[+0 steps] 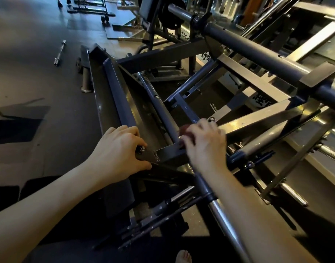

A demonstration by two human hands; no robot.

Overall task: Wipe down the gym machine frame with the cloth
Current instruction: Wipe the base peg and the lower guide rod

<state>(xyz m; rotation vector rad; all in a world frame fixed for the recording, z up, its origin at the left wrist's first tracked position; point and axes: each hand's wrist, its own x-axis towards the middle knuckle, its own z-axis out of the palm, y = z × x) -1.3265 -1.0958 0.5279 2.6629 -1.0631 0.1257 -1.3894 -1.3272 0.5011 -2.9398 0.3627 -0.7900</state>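
Observation:
The gym machine frame (182, 111) is a dark grey lattice of steel bars filling the middle and right of the head view. My left hand (119, 149) grips a bolted corner bracket at the near end of a long dark rail. My right hand (202, 145), blurred, holds a small dark red cloth (184, 130) bunched under its fingers. The cloth is pressed against a short crossbar where a slanted round tube meets it. Most of the cloth is hidden by my fingers.
A thick round bar (257, 52) crosses above at the upper right. A chrome tube (225, 221) runs under my right forearm. A short barbell (59, 53) lies on the dark floor at the left. More machines stand at the back. My bare foot (183, 256) shows at the bottom edge.

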